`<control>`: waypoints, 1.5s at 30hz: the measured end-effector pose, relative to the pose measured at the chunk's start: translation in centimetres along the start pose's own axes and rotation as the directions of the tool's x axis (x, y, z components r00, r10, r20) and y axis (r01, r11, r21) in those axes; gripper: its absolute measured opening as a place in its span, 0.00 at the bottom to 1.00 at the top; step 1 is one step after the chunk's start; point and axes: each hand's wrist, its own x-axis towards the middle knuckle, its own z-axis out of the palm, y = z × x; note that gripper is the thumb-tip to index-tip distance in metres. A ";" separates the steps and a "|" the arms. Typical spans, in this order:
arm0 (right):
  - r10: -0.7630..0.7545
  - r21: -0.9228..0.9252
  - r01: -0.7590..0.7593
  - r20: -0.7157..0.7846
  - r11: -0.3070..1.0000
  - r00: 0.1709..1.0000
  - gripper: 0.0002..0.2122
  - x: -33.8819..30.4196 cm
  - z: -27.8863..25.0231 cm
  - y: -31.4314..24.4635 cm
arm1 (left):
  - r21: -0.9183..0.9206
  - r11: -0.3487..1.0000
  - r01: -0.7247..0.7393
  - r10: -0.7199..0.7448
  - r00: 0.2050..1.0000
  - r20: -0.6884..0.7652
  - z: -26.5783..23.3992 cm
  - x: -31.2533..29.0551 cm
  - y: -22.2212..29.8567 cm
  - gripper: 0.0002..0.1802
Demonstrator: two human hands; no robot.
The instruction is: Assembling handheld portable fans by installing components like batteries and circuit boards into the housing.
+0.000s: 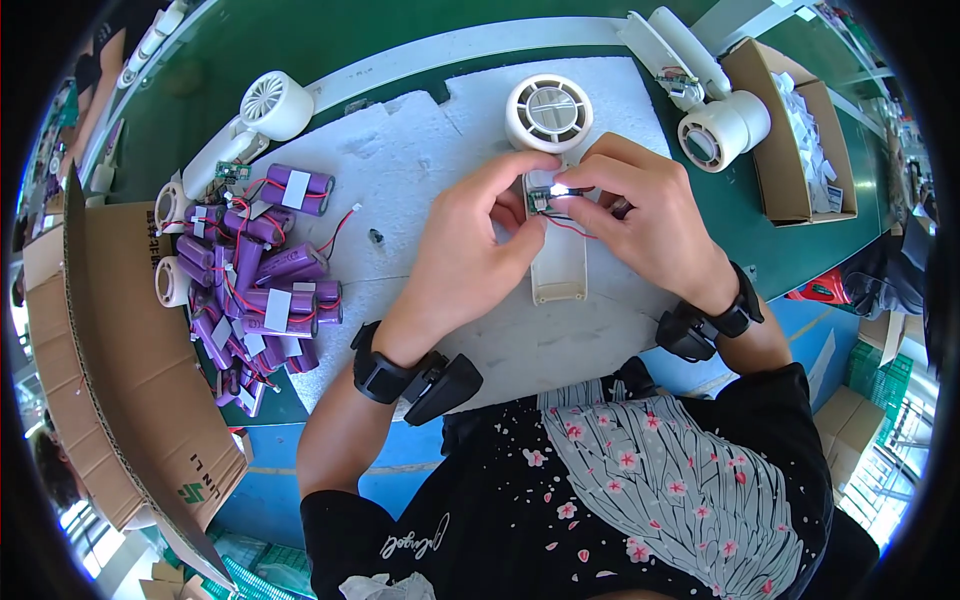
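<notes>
A cream handheld fan (548,115) lies on the white foam sheet, its round grille at the far end and its handle shell (560,272) opened toward me. In the upper part of the handle sits a small green circuit board (540,201), with a bright light glowing beside it and thin red wires (572,229) running off. My left hand (470,240) grips the handle from the left, index finger and thumb on either side of the board. From the right, my right hand (645,205) pinches a thin dark piece at the board; its kind is hidden by the fingers.
A heap of purple battery packs (290,262) with red wires lies at left, beside an open cardboard box (140,330). Other fan parts stand at upper left (275,105) and upper right (722,130). A carton of white pieces (842,170) is at far right.
</notes>
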 end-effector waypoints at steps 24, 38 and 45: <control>-0.057 -0.087 0.053 -0.050 0.995 0.997 0.09 -0.4 0.5 -0.3 | -0.160 0.983 0.085 -0.079 0.996 0.042 -0.8 -0.2 0.6 0.13; 0.289 0.111 -0.362 0.410 0.926 0.865 0.22 0.1 -2.9 -0.1 | 0.041 0.996 -0.084 0.079 0.991 0.111 -1.4 0.4 0.7 0.13; 0.270 -0.028 -0.275 0.310 0.961 0.912 0.24 -1.5 -3.9 -1.4 | 0.093 0.990 -0.101 0.092 0.991 0.101 -1.6 0.0 0.7 0.15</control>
